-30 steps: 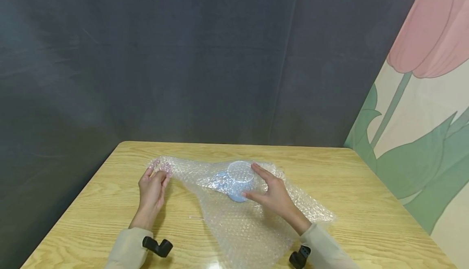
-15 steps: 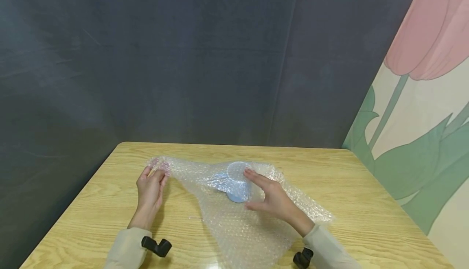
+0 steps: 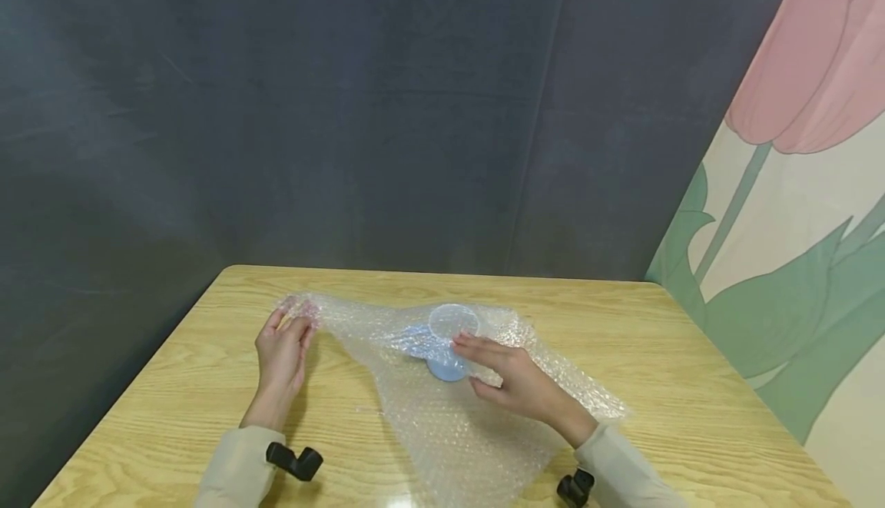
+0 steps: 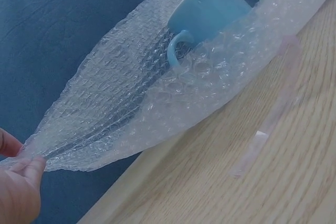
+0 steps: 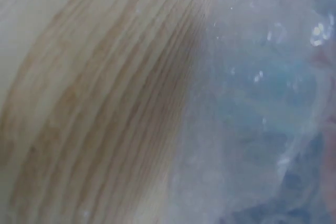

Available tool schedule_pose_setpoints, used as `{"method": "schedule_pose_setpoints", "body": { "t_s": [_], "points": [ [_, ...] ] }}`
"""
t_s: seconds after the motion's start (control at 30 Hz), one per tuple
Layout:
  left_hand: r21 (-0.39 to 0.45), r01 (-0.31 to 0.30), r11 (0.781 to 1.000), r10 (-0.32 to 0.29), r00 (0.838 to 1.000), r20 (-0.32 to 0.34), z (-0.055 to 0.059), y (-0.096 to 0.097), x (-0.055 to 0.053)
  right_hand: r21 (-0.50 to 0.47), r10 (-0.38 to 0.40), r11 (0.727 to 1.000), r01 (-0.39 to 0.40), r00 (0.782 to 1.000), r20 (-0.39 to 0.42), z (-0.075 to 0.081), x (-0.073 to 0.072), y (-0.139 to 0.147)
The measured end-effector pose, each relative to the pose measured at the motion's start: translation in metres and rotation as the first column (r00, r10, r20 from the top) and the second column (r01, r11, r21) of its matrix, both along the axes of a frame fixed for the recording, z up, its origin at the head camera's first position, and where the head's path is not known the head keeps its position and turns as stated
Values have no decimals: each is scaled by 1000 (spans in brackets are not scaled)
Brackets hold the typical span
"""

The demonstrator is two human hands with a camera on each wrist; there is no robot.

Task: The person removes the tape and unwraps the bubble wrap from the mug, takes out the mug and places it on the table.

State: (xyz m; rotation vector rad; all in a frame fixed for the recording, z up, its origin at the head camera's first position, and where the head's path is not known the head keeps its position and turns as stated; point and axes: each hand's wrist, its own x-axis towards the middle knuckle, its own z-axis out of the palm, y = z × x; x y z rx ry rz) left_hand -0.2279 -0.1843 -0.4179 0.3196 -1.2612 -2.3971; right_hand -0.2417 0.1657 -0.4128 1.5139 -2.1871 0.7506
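Observation:
A light blue mug (image 3: 445, 370) stands amid clear bubble wrap (image 3: 456, 431), one layer folded over it. Its handle shows in the left wrist view, where the mug (image 4: 210, 11) sits between two layers of the wrap. At the far left, my left hand (image 3: 282, 354) pinches a gathered corner of the wrap between thumb and fingers and holds it out. My right hand (image 3: 515, 381) lies over the mug's right side with fingers extended, fingertips on the wrap by the rim. Close up in the right wrist view, wrap (image 5: 252, 98) fills the right half and blurs what lies behind.
A strip of clear tape (image 4: 260, 140) lies on the wooden table (image 3: 691, 385), left of the wrap. Behind the table hangs a dark curtain (image 3: 380, 124). A wall with painted tulips (image 3: 781, 262) borders the right side.
My right hand has moved from beside the mug's rim in over its right side, lower on the mug, its fingers drawing closer together. The left hand keeps its pinch almost in place.

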Motion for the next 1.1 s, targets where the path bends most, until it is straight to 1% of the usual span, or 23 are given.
{"method": "schedule_pose_setpoints", "body": {
  "t_s": [0.23, 0.4, 0.5, 0.7, 0.93, 1.1],
  "points": [
    [-26, -9, 1000, 9, 1000, 9, -1, -1, -1, -11, 28, 1000, -29, 996, -80, 6, -2, 1],
    [-19, -9, 1000, 9, 1000, 15, 0, -1, -2, -41, 31, 998, -37, 992, -123, 13, -6, 0],
    [-18, -6, 1000, 7, 1000, 14, 2, -1, -2, -65, 18, 998, -27, 992, -128, 17, -9, 0],
    [-71, -5, 997, 5, 1000, 8, 5, -2, -5, -117, -15, 993, 2, 993, -113, 23, -14, 0],
    [-133, 42, 990, -47, 998, -37, 11, -5, -11, -181, -1, 983, -21, 993, -120, 26, -23, 0],
    [-152, 54, 987, -62, 997, -47, 13, -8, -15, -222, 12, 975, -31, 996, -88, 30, -31, 1]
  ]
}}
